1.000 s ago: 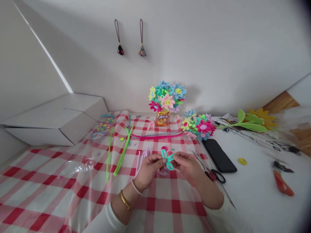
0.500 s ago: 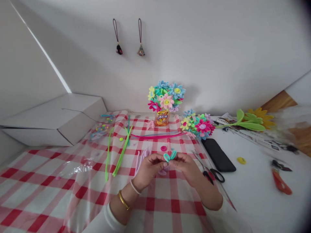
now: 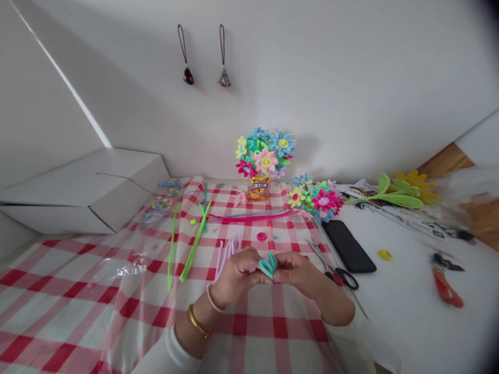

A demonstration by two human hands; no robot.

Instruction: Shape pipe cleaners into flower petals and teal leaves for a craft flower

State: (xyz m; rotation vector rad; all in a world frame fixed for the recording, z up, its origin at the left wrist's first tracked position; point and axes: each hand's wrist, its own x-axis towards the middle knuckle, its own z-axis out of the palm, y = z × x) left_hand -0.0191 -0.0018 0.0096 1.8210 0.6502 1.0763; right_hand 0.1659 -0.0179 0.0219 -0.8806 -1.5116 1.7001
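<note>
Between my two hands is a teal pipe cleaner (image 3: 267, 268) bent into two small loops, like a pair of leaves. My left hand (image 3: 238, 271) pinches it from the left near the base. From the other side, the fingers of my right hand (image 3: 297, 271) close on it too. Lilac pipe cleaners (image 3: 227, 253) lie just behind my left hand, partly hidden by it. Beyond the hands a magenta coil (image 3: 261, 236) rests on the checked cloth (image 3: 241, 324). Scissors (image 3: 336, 271) lie to the right of my right hand.
Green pipe cleaners (image 3: 195, 249) lie left, magenta ones (image 3: 253, 217) farther back. A pot of fuzzy flowers (image 3: 259, 188) stands by the wall, with a second bunch (image 3: 319, 200) beside it. A black phone (image 3: 349, 246), orange-handled pliers (image 3: 446, 283) and a white box (image 3: 89, 187) flank the cloth.
Both hands have come slightly lower and nearer. The teal loops have turned and stand closer together, tilted to the left. The whole view has shifted a little.
</note>
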